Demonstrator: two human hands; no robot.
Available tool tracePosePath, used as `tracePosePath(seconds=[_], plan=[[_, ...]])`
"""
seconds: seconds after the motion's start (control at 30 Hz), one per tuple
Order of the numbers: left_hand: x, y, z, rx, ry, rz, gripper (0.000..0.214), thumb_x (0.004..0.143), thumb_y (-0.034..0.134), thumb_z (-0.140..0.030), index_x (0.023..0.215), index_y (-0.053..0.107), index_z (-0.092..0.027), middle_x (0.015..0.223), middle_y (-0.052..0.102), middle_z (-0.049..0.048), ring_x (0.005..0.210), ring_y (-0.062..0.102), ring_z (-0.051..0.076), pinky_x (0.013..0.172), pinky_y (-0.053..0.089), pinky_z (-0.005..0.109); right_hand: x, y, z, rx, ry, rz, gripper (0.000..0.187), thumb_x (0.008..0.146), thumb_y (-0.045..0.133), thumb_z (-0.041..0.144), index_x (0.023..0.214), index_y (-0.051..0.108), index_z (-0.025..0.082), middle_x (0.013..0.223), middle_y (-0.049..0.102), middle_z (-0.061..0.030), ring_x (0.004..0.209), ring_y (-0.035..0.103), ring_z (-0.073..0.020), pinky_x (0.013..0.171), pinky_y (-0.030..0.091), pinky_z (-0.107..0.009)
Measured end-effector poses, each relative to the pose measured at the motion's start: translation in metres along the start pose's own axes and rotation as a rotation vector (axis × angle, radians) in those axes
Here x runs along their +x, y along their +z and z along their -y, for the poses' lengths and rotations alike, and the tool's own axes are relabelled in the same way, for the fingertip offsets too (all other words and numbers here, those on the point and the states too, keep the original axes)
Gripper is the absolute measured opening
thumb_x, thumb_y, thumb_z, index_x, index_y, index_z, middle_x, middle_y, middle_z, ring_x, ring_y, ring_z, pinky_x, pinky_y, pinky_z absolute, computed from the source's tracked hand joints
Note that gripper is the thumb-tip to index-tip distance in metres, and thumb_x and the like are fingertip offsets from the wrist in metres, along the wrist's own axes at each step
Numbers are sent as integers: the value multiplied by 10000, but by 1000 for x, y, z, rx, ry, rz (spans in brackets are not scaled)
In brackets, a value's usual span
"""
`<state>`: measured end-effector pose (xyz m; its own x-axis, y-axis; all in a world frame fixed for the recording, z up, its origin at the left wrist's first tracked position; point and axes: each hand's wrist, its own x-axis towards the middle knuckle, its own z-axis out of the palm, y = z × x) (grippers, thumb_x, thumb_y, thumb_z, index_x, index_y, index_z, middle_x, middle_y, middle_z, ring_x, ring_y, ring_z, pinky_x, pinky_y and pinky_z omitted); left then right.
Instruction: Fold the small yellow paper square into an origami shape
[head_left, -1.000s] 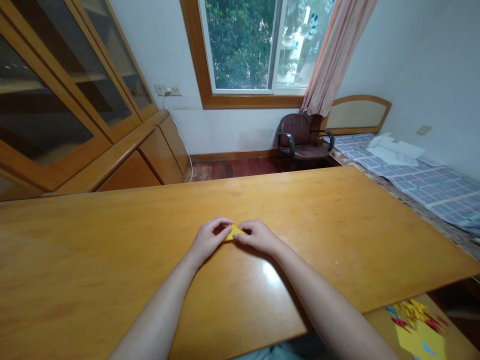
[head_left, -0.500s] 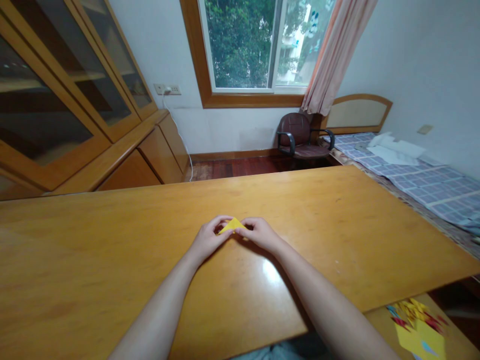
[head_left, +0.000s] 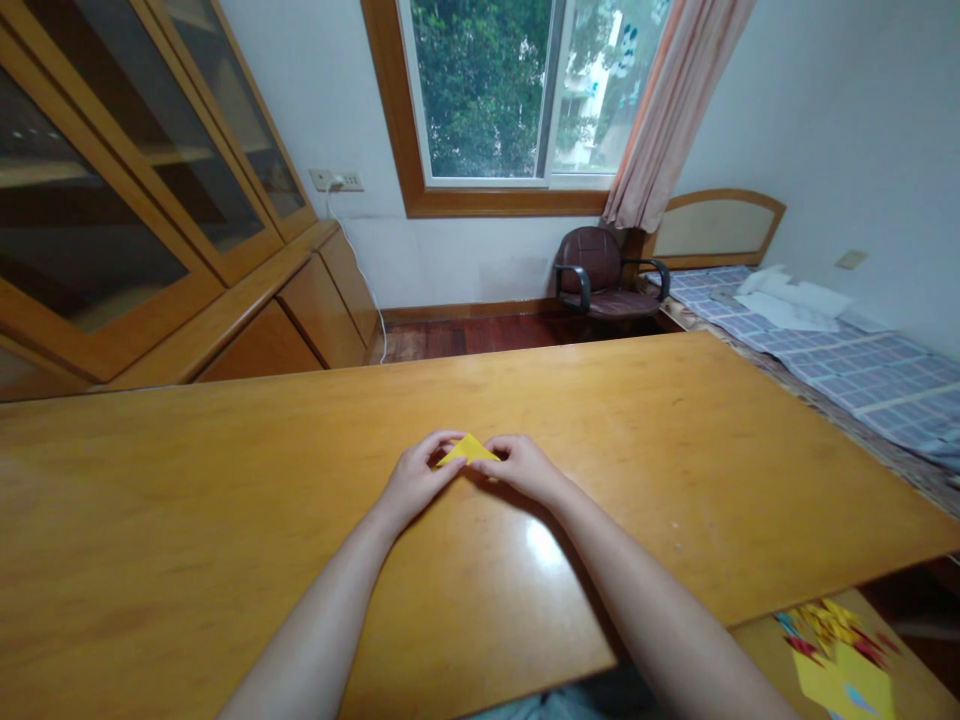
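Note:
A small piece of yellow paper [head_left: 469, 449], folded to a triangle with its point away from me, is held just over the wooden table [head_left: 300, 470]. My left hand [head_left: 424, 468] pinches its left corner between thumb and fingers. On the other side, my right hand [head_left: 521, 464] grips the right corner, its thumb along the near edge. Some fingertips are hidden behind the paper and the hands.
Below the table's right front edge, a lower surface [head_left: 772, 655] bears yellow paper [head_left: 847, 680] and several small yellow, red and blue folded pieces [head_left: 825, 625]. Beyond the table stand a brown armchair [head_left: 600, 270], a bed [head_left: 847, 350] and a glass-door cabinet [head_left: 247, 240].
My right thumb has shifted slightly to the right along the near edge, so a bit more of the yellow paper shows. My left hand has hardly moved.

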<state>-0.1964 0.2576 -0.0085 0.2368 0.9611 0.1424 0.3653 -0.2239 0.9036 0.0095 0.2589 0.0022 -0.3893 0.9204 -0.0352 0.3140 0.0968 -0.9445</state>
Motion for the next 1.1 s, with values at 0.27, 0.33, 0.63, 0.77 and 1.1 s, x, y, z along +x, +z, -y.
tracePosePath(seconds=[0.27, 0.33, 0.63, 0.77, 1.1], plan=[[4, 0, 9, -142, -51, -84, 434, 778, 684, -399, 1144, 623, -174, 879, 698, 35, 855, 676, 198, 828, 538, 321, 1, -4, -5, 245, 85, -79, 283, 755, 689, 401, 781, 704, 120, 672, 677, -30, 577, 557, -112, 553, 391, -214], [5, 0, 9, -175, -61, -106, 460, 769, 687, -405, 1156, 613, -167, 864, 688, 31, 847, 675, 195, 831, 537, 323, 3, -6, -10, 299, 88, -109, 297, 736, 705, 416, 781, 697, 123, 664, 676, -29, 565, 559, -113, 553, 399, -220], [7, -3, 7, -240, -102, -176, 524, 733, 703, -426, 1162, 569, -158, 841, 649, 11, 787, 677, 183, 807, 551, 334, 10, -9, -19, 437, 34, -292, 327, 730, 724, 462, 745, 655, 143, 673, 643, -14, 596, 544, -113, 586, 416, -228], [6, -1, 7, -187, -79, -105, 502, 763, 683, -420, 1179, 579, -161, 832, 665, 18, 834, 676, 197, 834, 543, 338, 8, -4, -14, 372, 13, -238, 363, 775, 674, 503, 818, 664, 143, 690, 644, -10, 597, 542, -114, 593, 428, -231], [3, 1, 4, -160, -43, -37, 424, 786, 682, -354, 1160, 602, -170, 776, 634, -10, 754, 635, 152, 754, 516, 267, 1, -3, -8, 149, 0, -53, 296, 821, 645, 415, 781, 693, 126, 700, 668, -21, 615, 544, -112, 582, 384, -211]])
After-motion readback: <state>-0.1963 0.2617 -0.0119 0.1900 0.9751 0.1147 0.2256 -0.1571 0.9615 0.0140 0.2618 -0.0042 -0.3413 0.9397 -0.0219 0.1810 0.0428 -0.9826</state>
